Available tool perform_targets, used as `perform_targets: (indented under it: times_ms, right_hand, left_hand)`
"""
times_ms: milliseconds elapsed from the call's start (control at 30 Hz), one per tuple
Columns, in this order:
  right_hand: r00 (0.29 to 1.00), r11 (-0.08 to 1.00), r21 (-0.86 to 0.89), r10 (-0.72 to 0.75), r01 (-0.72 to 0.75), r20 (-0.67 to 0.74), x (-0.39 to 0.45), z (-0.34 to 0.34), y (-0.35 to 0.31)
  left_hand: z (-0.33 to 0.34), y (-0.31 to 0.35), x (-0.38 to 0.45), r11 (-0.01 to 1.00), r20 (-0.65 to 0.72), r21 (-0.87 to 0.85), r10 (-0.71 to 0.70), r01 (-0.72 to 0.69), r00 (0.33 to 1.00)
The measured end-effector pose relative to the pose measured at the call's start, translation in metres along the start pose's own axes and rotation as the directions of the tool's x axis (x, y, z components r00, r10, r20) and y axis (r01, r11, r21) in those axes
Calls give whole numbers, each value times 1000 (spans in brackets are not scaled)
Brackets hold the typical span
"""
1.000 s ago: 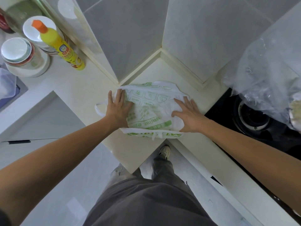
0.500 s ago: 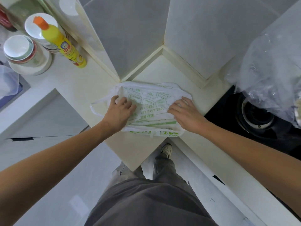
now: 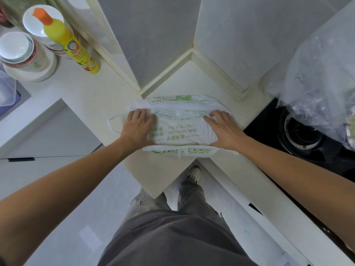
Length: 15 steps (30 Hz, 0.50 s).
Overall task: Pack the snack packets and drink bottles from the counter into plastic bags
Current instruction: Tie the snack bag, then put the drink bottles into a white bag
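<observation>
Head view: plastic bag under both hands.

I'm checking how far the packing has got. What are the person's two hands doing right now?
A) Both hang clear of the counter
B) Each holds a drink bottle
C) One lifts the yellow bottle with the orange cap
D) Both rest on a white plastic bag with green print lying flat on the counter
D: the left hand and the right hand lie on opposite ends of the flat white plastic bag with green print on the pale counter.
</observation>
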State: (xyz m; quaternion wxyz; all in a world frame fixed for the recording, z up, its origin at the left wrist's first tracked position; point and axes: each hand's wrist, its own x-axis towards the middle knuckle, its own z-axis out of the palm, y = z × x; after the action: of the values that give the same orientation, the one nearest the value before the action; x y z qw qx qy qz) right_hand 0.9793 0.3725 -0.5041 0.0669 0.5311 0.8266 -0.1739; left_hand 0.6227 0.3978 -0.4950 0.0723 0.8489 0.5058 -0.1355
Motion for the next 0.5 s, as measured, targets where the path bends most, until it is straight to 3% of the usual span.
perform_targets:
  times_ms: [167, 300, 433, 500]
  right_hand:
    - [993, 999, -2, 53, -53, 105, -2, -1, -1]
    - [989, 998, 54, 9, -17, 147, -3, -1, 3]
    - [991, 992, 118, -69, 55, 118, -8, -8, 12]
    - [992, 992, 104, -86, 77, 90, -11, -11, 14]
  left_hand:
    - [-4, -3, 6, 997, -7, 70, 30, -30, 1000]
    - [-11, -6, 12, 996, 25, 65, 63, -64, 998]
    - [-13, -14, 17, 993, 122, 85, 77, -88, 990]
    - [-13, -19, 15, 991, 103, 83, 96, -105, 990]
